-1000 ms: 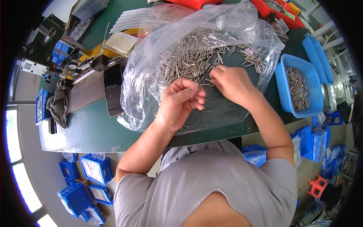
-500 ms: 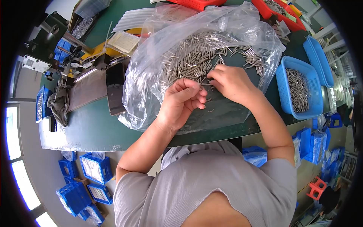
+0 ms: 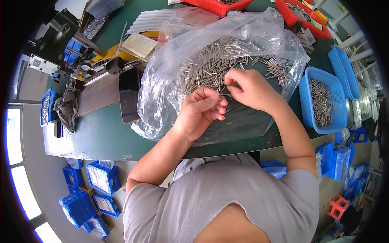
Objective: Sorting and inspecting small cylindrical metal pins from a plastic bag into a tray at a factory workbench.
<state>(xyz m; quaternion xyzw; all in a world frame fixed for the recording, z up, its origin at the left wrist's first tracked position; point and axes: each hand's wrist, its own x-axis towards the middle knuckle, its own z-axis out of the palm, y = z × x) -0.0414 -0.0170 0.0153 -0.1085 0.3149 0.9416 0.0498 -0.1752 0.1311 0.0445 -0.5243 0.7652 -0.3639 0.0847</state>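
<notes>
A heap of slim grey metal pins [image 3: 210, 67] lies on a large clear plastic bag [image 3: 162, 77] spread over the bench. At the near edge of the heap, my left hand [image 3: 198, 111] is closed in a pinch. The end of a small metal pin [image 3: 221, 97] shows at its fingertips; the rest is hidden by the fingers. Close by on the right, my right hand [image 3: 253, 91] has its thumb and forefinger curled together above the pins. What these fingers hold, if anything, cannot be made out.
A blue basket [image 3: 307, 97] of pins stands at the right, another blue basket [image 3: 338, 67] behind it. Red trays [image 3: 283, 10] sit at the far side. A dark flat phone-like slab [image 3: 129, 93] and a metal fixture [image 3: 87, 65] are on the left. The green bench's edge [image 3: 97, 159] runs before me.
My right hand's fingers have drawn up slightly from the pins and curled in more. My left hand keeps its pinch, and the pin's end now shows. The whole view has shifted a little.
</notes>
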